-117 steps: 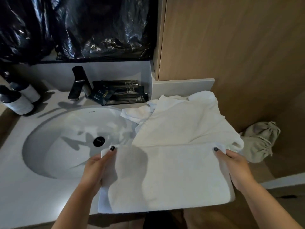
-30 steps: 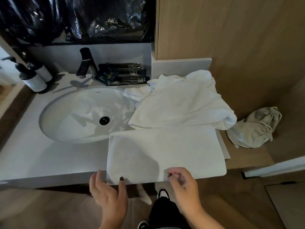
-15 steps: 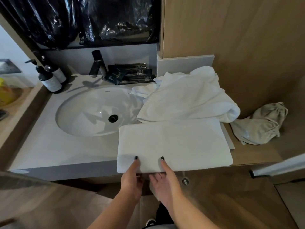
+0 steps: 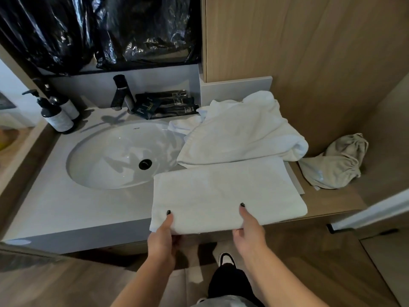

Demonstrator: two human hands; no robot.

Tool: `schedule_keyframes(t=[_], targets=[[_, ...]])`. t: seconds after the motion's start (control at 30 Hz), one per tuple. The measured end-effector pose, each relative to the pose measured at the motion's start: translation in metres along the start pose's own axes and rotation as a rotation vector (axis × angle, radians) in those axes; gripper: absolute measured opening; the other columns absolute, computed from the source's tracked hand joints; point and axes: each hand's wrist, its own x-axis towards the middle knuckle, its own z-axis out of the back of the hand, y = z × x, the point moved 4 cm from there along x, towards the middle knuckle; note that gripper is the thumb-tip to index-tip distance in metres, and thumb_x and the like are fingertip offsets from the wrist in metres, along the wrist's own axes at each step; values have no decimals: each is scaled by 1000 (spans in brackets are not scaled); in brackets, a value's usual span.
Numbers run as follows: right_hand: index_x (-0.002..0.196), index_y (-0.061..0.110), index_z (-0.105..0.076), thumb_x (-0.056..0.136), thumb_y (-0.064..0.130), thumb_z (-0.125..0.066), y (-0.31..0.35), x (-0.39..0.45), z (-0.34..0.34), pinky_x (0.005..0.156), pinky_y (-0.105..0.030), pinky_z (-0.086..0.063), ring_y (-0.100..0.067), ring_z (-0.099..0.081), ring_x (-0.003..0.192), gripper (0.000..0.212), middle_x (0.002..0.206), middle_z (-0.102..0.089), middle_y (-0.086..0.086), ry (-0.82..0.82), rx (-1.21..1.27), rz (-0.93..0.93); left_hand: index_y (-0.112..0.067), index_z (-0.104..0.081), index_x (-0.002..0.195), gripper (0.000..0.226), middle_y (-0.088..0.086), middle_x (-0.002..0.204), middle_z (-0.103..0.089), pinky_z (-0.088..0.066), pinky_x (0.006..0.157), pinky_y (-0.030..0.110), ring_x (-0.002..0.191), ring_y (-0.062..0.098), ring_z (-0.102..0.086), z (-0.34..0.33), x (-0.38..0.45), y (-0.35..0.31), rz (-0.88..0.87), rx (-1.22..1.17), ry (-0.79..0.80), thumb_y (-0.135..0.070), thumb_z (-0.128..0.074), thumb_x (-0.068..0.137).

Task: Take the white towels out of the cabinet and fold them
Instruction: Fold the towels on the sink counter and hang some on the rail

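Observation:
A folded white towel [image 4: 223,191] lies flat on the counter, its near edge hanging over the front. My left hand [image 4: 162,234] pinches that near edge toward the left corner, thumb on top. My right hand [image 4: 249,229] pinches the same edge further right, thumb on top and fingers underneath. Behind it a loose, crumpled white towel [image 4: 239,134] is heaped against the wooden wall.
The oval sink [image 4: 106,160] with a black drain lies to the left, a black tap [image 4: 121,91] and dark sachets [image 4: 166,104] behind it. Two pump bottles [image 4: 55,114] stand far left. A beige cloth bag [image 4: 334,165] sits on the wooden shelf at right.
My hands, close together at the middle of the towel's near edge half a second ago, have spread apart along that edge. The towel stays folded on the counter.

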Motion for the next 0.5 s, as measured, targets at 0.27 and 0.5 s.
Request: schedule_keyframes(t=[0.27, 0.5], targets=[[99, 18, -67, 85, 8, -75, 71, 18, 39, 68, -30, -59, -17, -71, 88, 19, 97, -74, 0, -82, -100, 222, -16, -57, 85, 23, 10, 92, -64, -52, 60, 33, 77, 24, -62, 19, 7, -24, -154, 296, -73, -34, -70, 89], [143, 32, -41, 89, 16, -71, 131, 29, 70, 65, -31, -59, -18, -66, 100, 63, 114, -62, 5, 23, -605, 470, -39, -43, 141, 49, -3, 82, -65, -47, 64, 33, 73, 14, -61, 29, 6, -45, -635, 750, -34, -38, -59, 95]])
